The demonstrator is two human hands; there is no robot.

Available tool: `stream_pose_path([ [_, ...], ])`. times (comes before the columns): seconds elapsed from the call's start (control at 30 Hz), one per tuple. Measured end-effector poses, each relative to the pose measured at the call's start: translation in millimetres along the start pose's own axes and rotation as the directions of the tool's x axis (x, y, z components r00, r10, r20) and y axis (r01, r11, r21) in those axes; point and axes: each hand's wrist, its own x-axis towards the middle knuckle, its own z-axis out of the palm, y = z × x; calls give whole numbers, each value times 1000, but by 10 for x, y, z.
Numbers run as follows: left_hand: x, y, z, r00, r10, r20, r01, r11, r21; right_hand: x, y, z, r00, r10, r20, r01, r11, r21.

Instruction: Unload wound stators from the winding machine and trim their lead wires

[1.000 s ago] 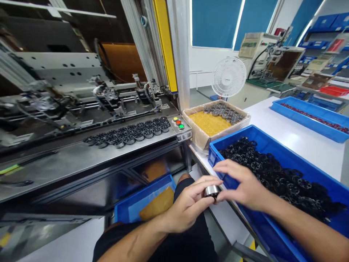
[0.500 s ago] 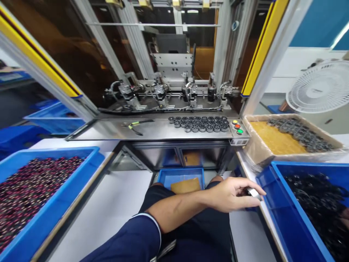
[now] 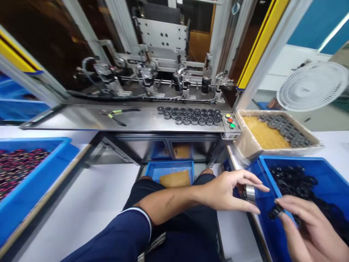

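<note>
Two hands are meeting at the near corner of the blue bin, each one gripping a small part.
Left hand is pinching a shiny metal ring, its round face turned rightward; right hand, just beside and lower right, is holding a black plastic ring in closed fingers, pointing it toward the metal one.

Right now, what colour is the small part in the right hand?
Black, seen best in the head view: the small part is pinched in the right hand.
</note>
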Motion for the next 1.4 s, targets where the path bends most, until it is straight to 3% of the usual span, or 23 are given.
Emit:
stream_pose_path([
  [0.13, 13, -46, 113, 995, -88, 41, 94, 982, -166, 138, -259, -16, 993, -116, 29, 116, 993, -16],
  [0.23, 5, -62, 213, 977, -188, 96, 207, 944, -257, 135, -217, -6, 988, -145, 54, 144, 989, 15],
  [0.37, -17, -114, 354, 975, -193, 110, 221, 882, -415, 73, -164, 11, 984, -176, 38, 176, 984, -10],
  [0.6, -28, -189, 368, 991, -132, -28, 122, 966, -229, 82, -168, -13, 957, -274, 97, 279, 959, -41],
  [0.73, -48, -187, 311, 989, -129, -68, 109, 965, -237, 82, -112, 0, 922, -368, 124, 380, 919, -101],
  [0.87, -50, -156, 292, 981, -189, -34, 169, 931, -325, 82, -76, 16, 892, -427, 145, 446, 884, -139],
  [1.4, -34, -64, 287, 954, -298, 26, 279, 859, -429, 18, -77, -10, 880, -448, 158, 468, 873, -134],
])
